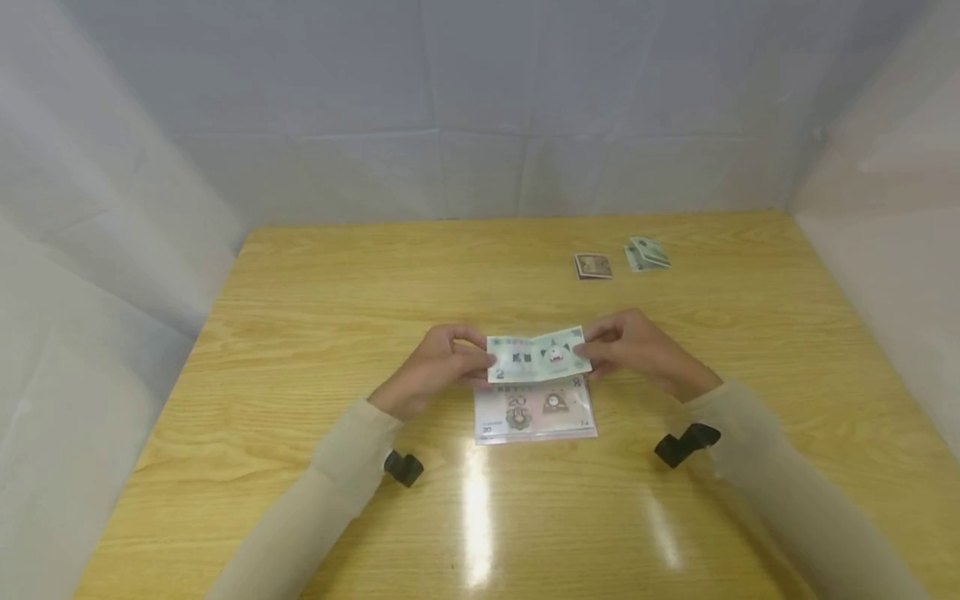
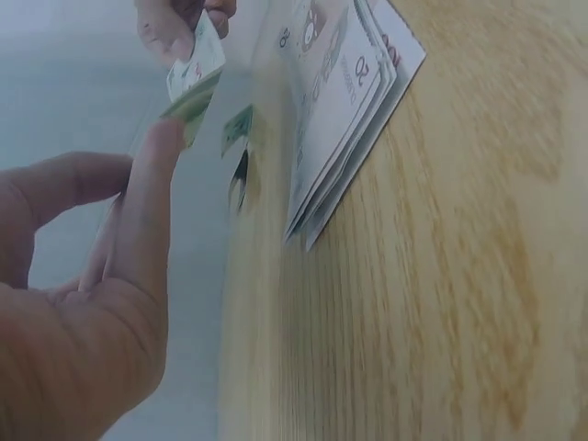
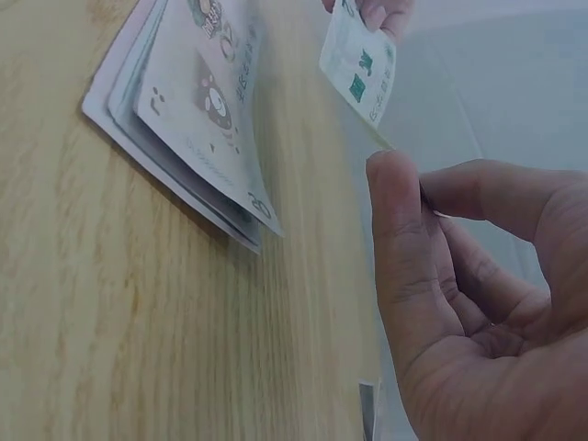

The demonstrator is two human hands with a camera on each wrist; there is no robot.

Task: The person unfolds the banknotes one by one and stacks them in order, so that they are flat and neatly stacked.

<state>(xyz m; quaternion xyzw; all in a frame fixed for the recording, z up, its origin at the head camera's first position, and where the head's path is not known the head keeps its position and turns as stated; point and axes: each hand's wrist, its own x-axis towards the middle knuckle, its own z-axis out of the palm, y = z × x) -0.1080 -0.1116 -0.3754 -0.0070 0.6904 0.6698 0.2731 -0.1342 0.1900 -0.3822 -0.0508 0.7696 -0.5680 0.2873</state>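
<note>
A green play banknote marked 2 is stretched between both hands, with a crease down its middle. My left hand pinches its left end between thumb and fingers, and my right hand pinches the right end the same way. Just below the note, a small stack of pinkish banknotes lies on the table, its top one marked 20. In the left wrist view the stack shows several layers, slightly fanned at the edges. The green note overlaps the stack's upper edge in the head view.
Toward the back right of the wooden table sit a folded brown banknote and a folded green banknote. White cloth hangs behind the table and along both sides. Dark wrist devices are strapped over the sleeves.
</note>
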